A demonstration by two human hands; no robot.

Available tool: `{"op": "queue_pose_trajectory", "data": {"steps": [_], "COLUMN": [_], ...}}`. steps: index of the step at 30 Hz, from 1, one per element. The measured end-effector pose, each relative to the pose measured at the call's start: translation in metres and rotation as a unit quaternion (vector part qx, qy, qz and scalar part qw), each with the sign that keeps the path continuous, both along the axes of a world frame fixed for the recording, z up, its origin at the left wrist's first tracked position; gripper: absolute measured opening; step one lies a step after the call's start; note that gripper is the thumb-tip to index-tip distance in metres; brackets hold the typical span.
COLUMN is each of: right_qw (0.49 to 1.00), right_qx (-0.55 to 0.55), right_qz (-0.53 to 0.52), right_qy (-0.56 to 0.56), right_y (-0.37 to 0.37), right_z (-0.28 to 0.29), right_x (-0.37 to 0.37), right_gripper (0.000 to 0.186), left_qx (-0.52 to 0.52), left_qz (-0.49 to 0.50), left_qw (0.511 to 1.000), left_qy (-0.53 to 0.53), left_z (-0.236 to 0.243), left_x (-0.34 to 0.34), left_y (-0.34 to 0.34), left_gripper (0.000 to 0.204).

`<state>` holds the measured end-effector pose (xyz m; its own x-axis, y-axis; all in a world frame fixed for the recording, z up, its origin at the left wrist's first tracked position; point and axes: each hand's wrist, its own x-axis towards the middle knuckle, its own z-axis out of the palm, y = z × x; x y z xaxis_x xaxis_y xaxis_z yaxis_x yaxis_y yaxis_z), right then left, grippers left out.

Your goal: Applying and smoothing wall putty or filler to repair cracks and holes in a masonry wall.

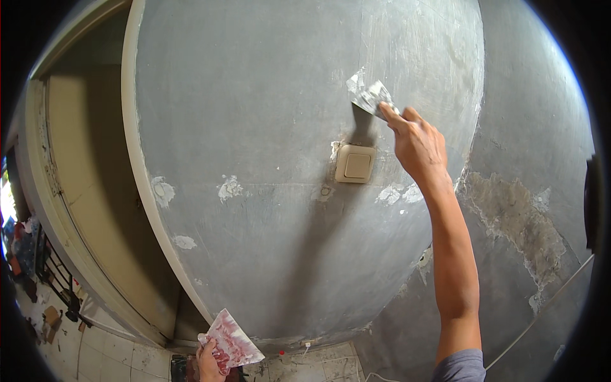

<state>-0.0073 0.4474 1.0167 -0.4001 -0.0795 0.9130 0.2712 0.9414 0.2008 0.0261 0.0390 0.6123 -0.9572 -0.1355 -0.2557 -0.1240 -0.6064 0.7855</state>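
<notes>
My right hand [417, 143] grips a metal putty knife [372, 95] smeared with white filler, held at the grey wall [242, 102] beside a small white smear. Just below it, a beige light switch [356, 164] casts no visible gap from the wall and has flaking paint at its upper left corner. Low at the bottom, my left hand [209, 361] holds a wide, flat spreader [232, 340] coated with white and reddish paste. White filler patches [230, 187] dot the wall around switch height.
A beige door [89, 159] in a frame stands at the left, with cluttered items [38, 261] on tiles beyond it. The adjoining right wall has a rough damaged area [509, 216] and a thin cable [554, 299]. Tiled floor [318, 366] shows at the bottom.
</notes>
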Motion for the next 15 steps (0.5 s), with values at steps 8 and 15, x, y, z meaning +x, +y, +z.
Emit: {"op": "queue_pose_trajectory", "data": {"steps": [8, 15], "right_qw": [0.997, 0.999], "right_qx": [0.03, -0.006], "right_qz": [0.053, -0.023], "right_qy": [0.054, -0.028], "right_y": [-0.018, -0.007], "right_z": [0.027, 0.007], "right_x": [-0.008, 0.008], "right_gripper": [0.031, 0.045], "left_qx": [0.01, 0.03], "left_qz": [-0.008, -0.033], "left_qw": [1.0, 0.999], "left_qy": [-0.018, -0.016], "left_z": [0.003, 0.003], "left_x": [0.005, 0.007], "left_y": [0.001, 0.01], "left_gripper": [0.017, 0.018]}}
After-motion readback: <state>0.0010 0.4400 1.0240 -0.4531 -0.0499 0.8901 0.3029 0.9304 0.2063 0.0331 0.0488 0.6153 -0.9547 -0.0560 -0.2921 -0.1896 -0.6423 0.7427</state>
